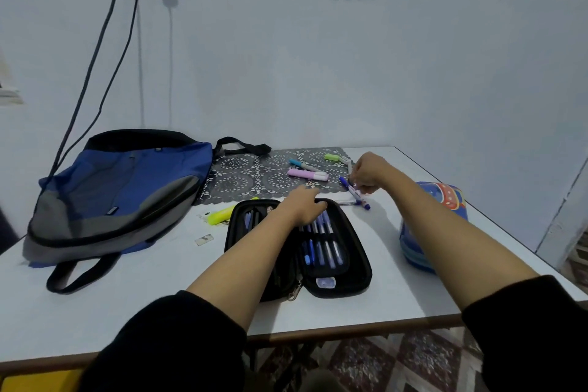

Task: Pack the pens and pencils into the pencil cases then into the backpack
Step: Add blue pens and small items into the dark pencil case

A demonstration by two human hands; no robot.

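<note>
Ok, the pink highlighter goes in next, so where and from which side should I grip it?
Probably pinch the pink highlighter across its mid-barrel from above: it lies flat, crosswise on the lace mat, long sides clear of the teal pen behind it.

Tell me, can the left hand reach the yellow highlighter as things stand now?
Probably yes. The highlighter lies just left of the open case where the left hand rests; only the case's low rim lies between them. I cannot tell if it holds something.
</note>
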